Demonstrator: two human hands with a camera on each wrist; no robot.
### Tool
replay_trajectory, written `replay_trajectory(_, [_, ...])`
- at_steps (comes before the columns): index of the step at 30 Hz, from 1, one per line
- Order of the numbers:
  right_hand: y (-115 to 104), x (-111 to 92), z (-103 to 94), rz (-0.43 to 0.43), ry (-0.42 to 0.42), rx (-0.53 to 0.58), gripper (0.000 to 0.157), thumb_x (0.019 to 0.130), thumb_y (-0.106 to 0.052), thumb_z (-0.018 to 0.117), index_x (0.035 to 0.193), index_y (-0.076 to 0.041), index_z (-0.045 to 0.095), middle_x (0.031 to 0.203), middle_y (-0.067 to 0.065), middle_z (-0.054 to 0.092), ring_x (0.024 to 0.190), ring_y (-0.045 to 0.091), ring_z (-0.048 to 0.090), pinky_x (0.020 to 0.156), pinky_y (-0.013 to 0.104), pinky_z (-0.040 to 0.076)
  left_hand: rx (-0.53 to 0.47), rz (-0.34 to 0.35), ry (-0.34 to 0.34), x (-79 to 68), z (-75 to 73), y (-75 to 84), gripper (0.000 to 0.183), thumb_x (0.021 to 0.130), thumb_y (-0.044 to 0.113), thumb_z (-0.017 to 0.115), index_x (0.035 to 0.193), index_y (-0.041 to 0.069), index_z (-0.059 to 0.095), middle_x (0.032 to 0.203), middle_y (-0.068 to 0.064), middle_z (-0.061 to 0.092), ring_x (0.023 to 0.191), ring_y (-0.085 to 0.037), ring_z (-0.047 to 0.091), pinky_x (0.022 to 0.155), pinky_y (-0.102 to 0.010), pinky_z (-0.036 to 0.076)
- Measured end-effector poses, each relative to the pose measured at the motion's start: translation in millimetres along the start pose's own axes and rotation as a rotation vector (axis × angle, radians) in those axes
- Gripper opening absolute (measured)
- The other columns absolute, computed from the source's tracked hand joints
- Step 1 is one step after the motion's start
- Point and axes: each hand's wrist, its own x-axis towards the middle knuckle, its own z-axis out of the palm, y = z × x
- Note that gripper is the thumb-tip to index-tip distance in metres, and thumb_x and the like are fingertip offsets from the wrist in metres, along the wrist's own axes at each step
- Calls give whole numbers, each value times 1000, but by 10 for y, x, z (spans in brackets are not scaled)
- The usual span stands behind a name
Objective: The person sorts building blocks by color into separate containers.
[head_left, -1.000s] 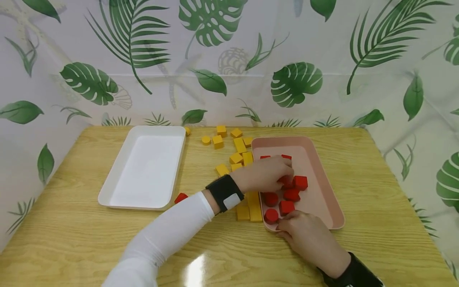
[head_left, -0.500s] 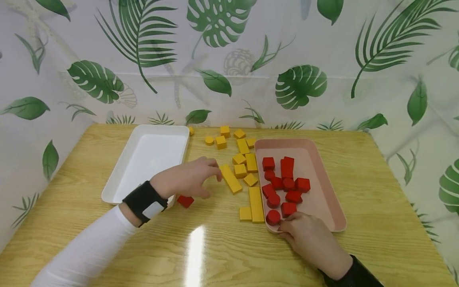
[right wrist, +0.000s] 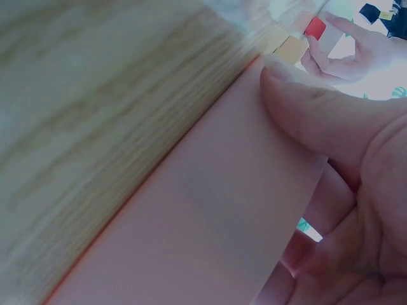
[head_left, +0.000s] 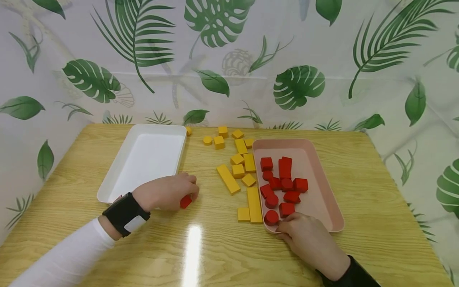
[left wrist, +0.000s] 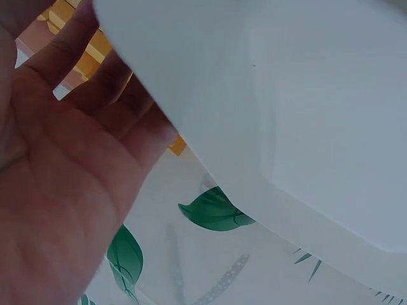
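My left hand [head_left: 166, 192] is at the near right corner of the white tray [head_left: 152, 153]. Its thumb and fingers pinch a red block [head_left: 185, 201] on the table; the right wrist view also shows that red block [right wrist: 315, 27] between them. In the left wrist view the palm [left wrist: 70, 184] lies alongside the tray's rim and the block is hidden. My right hand [head_left: 312, 241] grips the near wall of the pink tray [head_left: 320, 191], with the thumb [right wrist: 299, 105] on the outside. Several red blocks [head_left: 287, 184], cubes and cylinders among them, lie inside this tray.
Between the two trays lie several yellow blocks: a long bar [head_left: 228, 179], another bar [head_left: 254, 204] against the pink tray, and cubes [head_left: 219, 142] towards the back. Behind the table [head_left: 229, 255] hangs a leaf-patterned cloth [head_left: 251, 59].
My left hand has left the red blocks in the pink tray, moved left over the table and closed on the red block beside the white tray. My right hand has stayed on the pink tray.
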Motion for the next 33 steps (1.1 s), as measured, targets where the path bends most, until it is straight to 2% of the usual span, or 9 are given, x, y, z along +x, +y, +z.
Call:
replay_trajectory(5, [9, -4, 3, 6, 3, -7, 7, 74, -27, 72, 73, -25, 65, 78, -9, 60, 70, 10, 56, 59, 27, 46, -26, 27, 19, 45, 6, -10, 22, 74, -1, 63, 79, 20, 59, 82, 5, 46, 75, -12, 46, 65, -23, 41])
replay_trajectory(11, [17, -6, 8, 2, 9, -4, 8, 74, -27, 72, 72, -26, 64, 77, -9, 60, 69, 10, 56, 58, 27, 46, -38, 74, 51, 140, 21, 3, 13, 75, 8, 63, 79, 19, 61, 82, 5, 47, 70, -10, 48, 64, -22, 41])
replay_trajectory(14, [23, -9, 12, 1, 9, 5, 8, 73, -27, 72, 72, -26, 65, 77, -10, 59, 69, 9, 55, 58, 27, 46, -66, 123, 81, 212, -11, 55, 12, 76, 12, 63, 84, 21, 63, 86, 7, 48, 73, -9, 49, 66, -21, 41])
replay_trajectory(17, [33, -16, 15, 0, 11, 12, 7, 73, -27, 72, 73, -26, 65, 76, -11, 59, 68, 8, 54, 58, 27, 46, -97, 200, 116, 333, -94, 155, 11, 79, 17, 65, 89, 21, 64, 90, 7, 48, 78, -9, 49, 69, -20, 41])
replay_trajectory(21, [42, -24, 22, 4, 15, 8, 8, 73, -27, 73, 72, -27, 65, 75, -12, 58, 68, 8, 53, 57, 27, 46, -102, 301, 167, 581, -269, 367, 12, 80, 20, 66, 92, 18, 65, 93, 5, 49, 82, -9, 47, 72, -18, 39])
replay_trajectory(26, [33, -12, 17, 23, -11, 6, 9, 73, -28, 72, 71, -27, 64, 74, -12, 57, 66, 7, 52, 57, 26, 45, -76, 363, 182, 1005, -475, 680, 15, 80, 22, 68, 95, 18, 66, 95, 5, 49, 84, -9, 46, 74, -16, 37])
replay_trajectory(30, [33, -15, 19, 9, -4, 10, 10, 73, -29, 72, 70, -27, 62, 73, -12, 57, 66, 8, 53, 56, 27, 45, -92, 397, 171, 1396, -529, 844, 14, 81, 23, 66, 94, 19, 68, 96, 6, 49, 86, -7, 45, 76, -13, 36])
replay_trajectory(33, [33, -20, 25, -11, 14, 14, 9, 73, -28, 72, 71, -26, 63, 74, -12, 57, 67, 8, 53, 56, 27, 45, -94, 410, 158, 1613, -519, 917, 11, 82, 23, 65, 92, 19, 67, 96, 7, 49, 87, -6, 44, 76, -12, 35])
